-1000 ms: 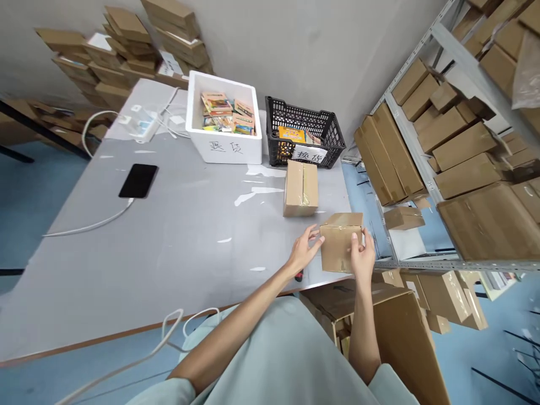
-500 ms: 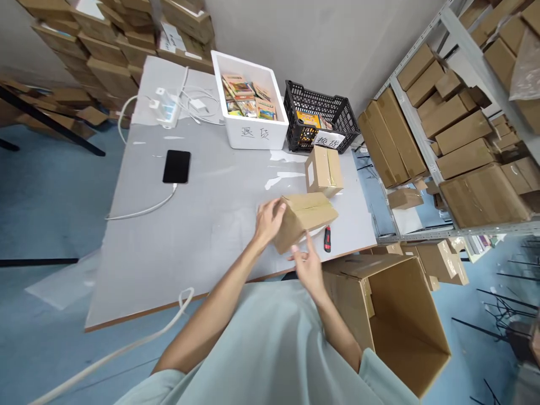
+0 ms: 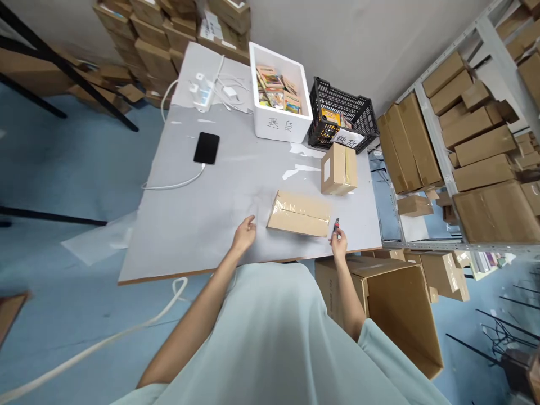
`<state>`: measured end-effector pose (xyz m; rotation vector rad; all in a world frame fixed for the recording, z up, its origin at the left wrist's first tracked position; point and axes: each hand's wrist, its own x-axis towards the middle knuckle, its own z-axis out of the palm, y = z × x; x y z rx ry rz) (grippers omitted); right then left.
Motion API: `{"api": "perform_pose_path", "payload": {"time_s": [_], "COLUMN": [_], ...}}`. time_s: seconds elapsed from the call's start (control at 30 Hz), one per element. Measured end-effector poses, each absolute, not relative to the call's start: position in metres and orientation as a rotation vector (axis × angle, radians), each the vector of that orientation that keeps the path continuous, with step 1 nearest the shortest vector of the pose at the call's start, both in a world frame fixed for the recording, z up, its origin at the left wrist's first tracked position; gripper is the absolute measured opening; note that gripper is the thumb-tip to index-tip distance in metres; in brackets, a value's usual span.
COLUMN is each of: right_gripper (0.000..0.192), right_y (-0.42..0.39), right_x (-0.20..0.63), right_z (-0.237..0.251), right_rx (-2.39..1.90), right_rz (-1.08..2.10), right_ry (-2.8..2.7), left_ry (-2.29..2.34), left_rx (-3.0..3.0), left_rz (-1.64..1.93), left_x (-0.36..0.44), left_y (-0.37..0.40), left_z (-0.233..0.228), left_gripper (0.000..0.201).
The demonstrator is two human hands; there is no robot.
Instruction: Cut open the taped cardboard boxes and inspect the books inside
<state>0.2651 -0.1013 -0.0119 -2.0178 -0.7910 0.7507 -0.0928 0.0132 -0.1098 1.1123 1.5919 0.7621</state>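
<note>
Right hand [image 3: 338,244]: fingers closed on the near end of the cutter [image 3: 336,225], red and black where visible. Judged light and stiff; best held there, clear of the far end. Left hand [image 3: 244,233]: empty, fingers apart, near the box [image 3: 301,221]. The box lies on the surface [image 3: 177,225] between both hands: brown, oblong, glossy tape [image 3: 283,206] on top. Judged stiff-walled, slick at the tape, weight undeterminable; hold by opposite ends.

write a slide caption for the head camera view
Right hand holding a utility knife, left hand empty, a taped cardboard box between them on a gray tabletop.
</note>
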Motion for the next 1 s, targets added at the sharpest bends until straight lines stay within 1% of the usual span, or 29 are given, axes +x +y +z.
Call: {"api": "perform_pose_path", "payload": {"time_s": [0.07,0.17,0.3,0.37,0.5,0.67,0.83,1.0], "right_gripper": [0.061,0.061,0.062,0.066,0.075,0.072,0.069,0.068], "right_y": [-0.093,-0.084,-0.080,-0.077,-0.064,-0.044,-0.035,-0.033], "right_x": [0.272,0.261,0.248,0.251,0.264,0.273,0.269,0.278], "right_z": [-0.036,-0.062,-0.074,-0.073,-0.060,-0.045,-0.048,-0.053], "right_rx": [-2.054,-2.030,-1.961,-1.920,-1.797,-1.770,-1.704,-1.857], "right_rz": [0.903,1.067,1.167,1.193,1.234,1.341,1.402,1.408], "right_ry": [-0.740,-0.728,-0.731,-0.732,-0.772,-0.904,-1.060,-0.938], "left_ry": [1.571,1.530,1.558,1.600,1.660,1.645,1.589,1.617], "left_rx": [1.094,1.102,1.111,1.113,1.112,0.963,0.809,0.784], "left_rz": [0.715,0.702,0.736,0.758,0.848,0.930,0.901,0.898], "left_x": [-0.083,-0.069,-0.064,-0.066,-0.072,-0.074,-0.072,-0.074], "left_y": [0.008,0.006,0.008,0.008,0.006,0.002,0.002,0.000], "left_z": [-0.110,-0.106,-0.096,-0.088,-0.071,-0.058,-0.061,-0.068], "left_gripper": [0.065,0.078,0.095,0.098,0.095,0.089,0.084,0.073]}}
